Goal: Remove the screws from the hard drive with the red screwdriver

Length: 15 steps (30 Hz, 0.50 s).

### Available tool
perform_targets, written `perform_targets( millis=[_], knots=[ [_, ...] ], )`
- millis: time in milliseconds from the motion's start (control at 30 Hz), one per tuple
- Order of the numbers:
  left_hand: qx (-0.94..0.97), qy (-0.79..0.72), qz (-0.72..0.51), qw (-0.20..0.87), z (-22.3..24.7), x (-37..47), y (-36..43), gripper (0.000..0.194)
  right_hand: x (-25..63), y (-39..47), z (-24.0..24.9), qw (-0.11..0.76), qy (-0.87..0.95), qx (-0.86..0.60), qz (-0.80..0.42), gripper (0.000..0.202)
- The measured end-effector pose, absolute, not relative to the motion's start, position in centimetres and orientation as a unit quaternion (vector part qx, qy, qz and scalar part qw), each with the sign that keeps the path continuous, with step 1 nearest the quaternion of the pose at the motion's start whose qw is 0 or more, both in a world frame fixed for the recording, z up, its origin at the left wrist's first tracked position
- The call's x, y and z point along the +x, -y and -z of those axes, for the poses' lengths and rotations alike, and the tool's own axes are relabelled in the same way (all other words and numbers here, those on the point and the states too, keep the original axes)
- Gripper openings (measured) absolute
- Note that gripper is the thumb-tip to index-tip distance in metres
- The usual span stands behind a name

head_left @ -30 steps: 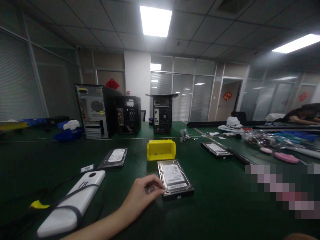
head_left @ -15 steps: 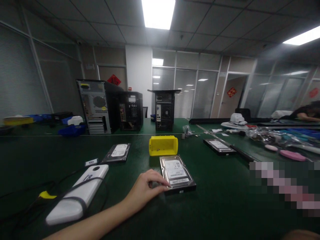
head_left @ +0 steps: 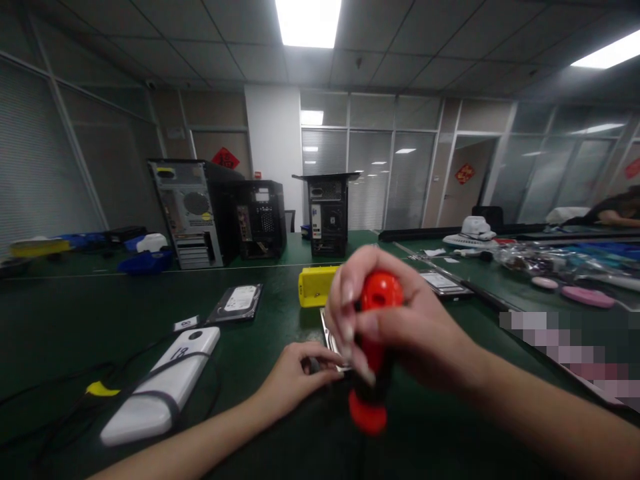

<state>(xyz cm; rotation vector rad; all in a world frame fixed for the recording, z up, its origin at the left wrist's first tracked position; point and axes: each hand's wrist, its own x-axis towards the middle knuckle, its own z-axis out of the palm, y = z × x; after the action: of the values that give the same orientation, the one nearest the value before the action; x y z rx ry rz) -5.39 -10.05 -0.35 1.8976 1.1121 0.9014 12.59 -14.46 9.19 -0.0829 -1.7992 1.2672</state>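
My right hand [head_left: 395, 320] is raised in front of me, its fingers wrapped round the red-and-black handle of a screwdriver [head_left: 371, 413]. Its shaft and tip cannot be made out. Behind that hand a silver hard drive [head_left: 326, 331] lies on the green table, mostly hidden, with only its left edge showing. My left hand [head_left: 305, 367] pinches the near left corner of this drive between thumb and fingers. A yellow bin [head_left: 313, 288] stands on its side just beyond the drive, partly covered by my right hand.
Left of centre lies another hard drive [head_left: 239, 301], near a white power strip [head_left: 165, 383] with a black cable. A third hard drive [head_left: 447, 283] is at right. Computer cases [head_left: 187, 213] stand at the back. Plastic-wrapped parts [head_left: 530, 257] crowd the right side; a person sits far right.
My right hand has come into view from the lower right with the screwdriver, now covering most of the hard drive. My left hand stays at the drive's corner.
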Motion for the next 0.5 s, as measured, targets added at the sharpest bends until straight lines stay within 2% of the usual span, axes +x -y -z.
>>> perform_targets(
  millis=[100, 200, 500],
  knots=[
    [0.725, -0.436, -0.363, 0.390, 0.4, -5.3, 10.0, 0.039, 11.9, 10.2, -13.3, 0.561, 0.706, -0.045, -0.431, 0.018],
    [0.713, -0.438, -0.367, 0.406, 0.3, -5.3, 10.0, 0.047, 12.2, 7.7, -13.4, 0.630, 0.684, -0.082, -0.359, 0.016],
    [0.714, -0.433, -0.370, 0.406, 0.6, -5.4, 9.9, 0.045, 12.0, 8.3, -12.5, 0.615, 0.701, -0.094, -0.348, 0.015]
  ],
)
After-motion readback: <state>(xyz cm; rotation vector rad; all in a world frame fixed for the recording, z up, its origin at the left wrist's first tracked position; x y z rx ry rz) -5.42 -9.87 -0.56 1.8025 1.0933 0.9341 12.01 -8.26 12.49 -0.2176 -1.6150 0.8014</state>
